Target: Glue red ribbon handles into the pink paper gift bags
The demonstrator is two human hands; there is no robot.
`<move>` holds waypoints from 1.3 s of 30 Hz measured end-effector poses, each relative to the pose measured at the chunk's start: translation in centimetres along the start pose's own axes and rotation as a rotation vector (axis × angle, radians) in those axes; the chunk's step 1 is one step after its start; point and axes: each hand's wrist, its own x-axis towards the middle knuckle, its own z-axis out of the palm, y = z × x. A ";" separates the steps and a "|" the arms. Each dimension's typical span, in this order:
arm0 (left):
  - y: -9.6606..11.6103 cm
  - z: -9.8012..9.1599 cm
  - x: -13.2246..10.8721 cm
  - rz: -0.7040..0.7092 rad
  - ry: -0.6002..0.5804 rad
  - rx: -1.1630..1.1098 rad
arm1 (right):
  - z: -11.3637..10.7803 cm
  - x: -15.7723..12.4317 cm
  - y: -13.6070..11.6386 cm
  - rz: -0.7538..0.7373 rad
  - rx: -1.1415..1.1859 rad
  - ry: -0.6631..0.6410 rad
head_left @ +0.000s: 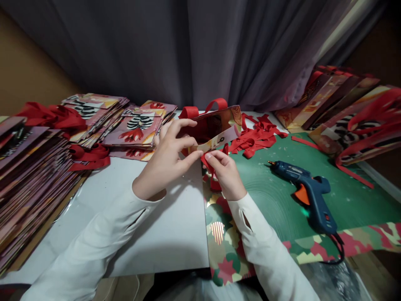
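One narrow red fabric ribbon (209, 164), pinched in the right hand (227, 171) — left hand (171, 152) half-open at the multicoloured paper bag (226, 136), hold unclear — is apparently being positioned, next requiring steady alignment.

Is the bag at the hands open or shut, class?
The bag is open: its two rims stand apart, baring the inside.
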 end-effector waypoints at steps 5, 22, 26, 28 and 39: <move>0.0 0.0 -0.1 0.006 -0.005 0.014 | -0.1 0.0 0.1 0.004 -0.006 0.027; 0.2 0.8 0.0 0.023 0.012 0.105 | 0.8 -0.4 0.9 -0.077 0.099 0.130; 0.3 0.7 -0.1 0.000 0.002 0.113 | 0.5 -0.2 0.8 -0.039 0.162 0.068; 0.4 0.7 -0.1 -0.004 0.000 0.119 | 0.4 -0.2 0.7 -0.018 0.155 0.070; 0.4 0.7 -0.3 0.036 -0.048 0.133 | 0.7 -0.3 0.9 0.001 0.252 0.140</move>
